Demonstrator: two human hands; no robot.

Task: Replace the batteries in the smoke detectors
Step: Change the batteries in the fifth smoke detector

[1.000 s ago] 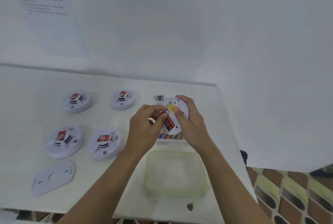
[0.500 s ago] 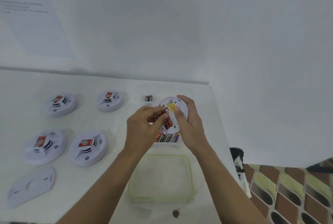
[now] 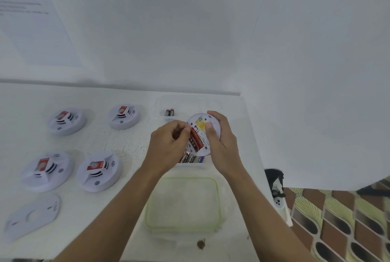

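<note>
Smoke detector (image 3: 201, 123) number five is the one in hand. It is turned back-up and raised above the table (image 3: 135, 141), over a clear tub of spare batteries (image 3: 190, 158). The right hand (image 3: 221, 143) grips it round the rim, thumb lying across the back. The left hand (image 3: 166, 147) has its fingers curled, the tips pinching at the upper end of the red batteries (image 3: 196, 141) lying in the open compartment. Whether these cells are being seated or pulled out I cannot tell.

Progress is hard to judge. The back-left detector (image 3: 66, 120), back-right detector (image 3: 124, 115), front-left detector (image 3: 47, 170) and front-right detector (image 3: 99, 172) lie face-up well to the left, each with a red label on top. Nothing shows whether their batteries have been changed. A flat mounting plate (image 3: 31, 217) lies at the near left corner, probably off the held unit, so closing it up remains to be done. Two loose cells (image 3: 169, 112) lie just beyond the left hand — possibly the spent ones, which would suggest fresh cells are going in. A green-rimmed lid (image 3: 183, 204) rests below the wrists, near the table's front edge.
</note>
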